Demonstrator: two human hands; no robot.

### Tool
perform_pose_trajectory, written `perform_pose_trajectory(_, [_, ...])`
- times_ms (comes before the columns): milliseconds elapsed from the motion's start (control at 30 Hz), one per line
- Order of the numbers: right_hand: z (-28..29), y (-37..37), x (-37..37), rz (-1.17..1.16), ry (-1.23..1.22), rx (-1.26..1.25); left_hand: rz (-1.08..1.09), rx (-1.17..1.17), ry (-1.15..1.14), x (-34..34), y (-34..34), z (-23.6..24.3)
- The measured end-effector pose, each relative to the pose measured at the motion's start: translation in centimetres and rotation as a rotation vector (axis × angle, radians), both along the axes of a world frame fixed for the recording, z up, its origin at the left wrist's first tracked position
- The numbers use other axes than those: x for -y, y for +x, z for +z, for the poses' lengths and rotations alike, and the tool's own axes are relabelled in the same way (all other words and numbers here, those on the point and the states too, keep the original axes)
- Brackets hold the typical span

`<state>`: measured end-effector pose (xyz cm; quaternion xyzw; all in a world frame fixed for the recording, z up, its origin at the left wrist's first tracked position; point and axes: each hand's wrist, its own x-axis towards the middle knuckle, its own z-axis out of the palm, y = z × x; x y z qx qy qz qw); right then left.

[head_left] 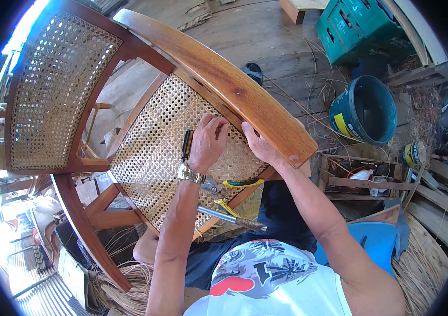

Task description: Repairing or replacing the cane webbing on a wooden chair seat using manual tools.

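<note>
A wooden chair lies tilted before me, its woven cane seat (155, 131) facing up. My left hand (209, 143), a watch on its wrist, rests on the cane close to the seat rail. Its fingers are curled in, and whatever they pinch is too small to make out. Beside the armrest (218, 73), my right hand (260, 145) has bent fingers at the rail; what they grip is hidden. A black-and-yellow handle (187, 144) lies against my left hand. Near my left wrist are pruning shears (242, 184) with yellow grips and a metal-shafted tool (229, 217), both resting on the seat.
The chair's cane back (63, 89) rises at left. To the right stand a dark teal bucket (363, 110), a green crate (358, 31) and a wooden box (363, 181) of small items. Bundled cane strands (124, 284) lie lower left, and a blue plastic seat (374, 239) is behind my right arm.
</note>
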<state>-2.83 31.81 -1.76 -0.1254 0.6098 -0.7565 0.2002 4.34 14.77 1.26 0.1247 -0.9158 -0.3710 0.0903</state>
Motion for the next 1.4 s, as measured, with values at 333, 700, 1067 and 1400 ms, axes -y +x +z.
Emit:
perform_pose_trajectory(333, [-0.7, -0.4, 0.2, -0.063, -0.051, -0.057, 0.157, -0.190, -0.314, -2.8, -0.6, -1.3])
perform_pose_trajectory(700, [-1.1, 0.0, 0.1, -0.079, 0.341, -0.341, 0.062, -0.052, -0.403, -2.7, -1.4, -2.0])
perform_pose_trajectory(1067, [-1.1, -0.2, 0.0, -0.083, 0.468, -0.441, 0.270, 0.100, 0.216, -0.3, -0.3, 1.1])
perform_pose_trajectory(1400, [-0.7, -0.2, -0.1, -0.065, 0.549, -0.471, -0.123, -0.037, 0.041, 3.4, -1.1, -0.3])
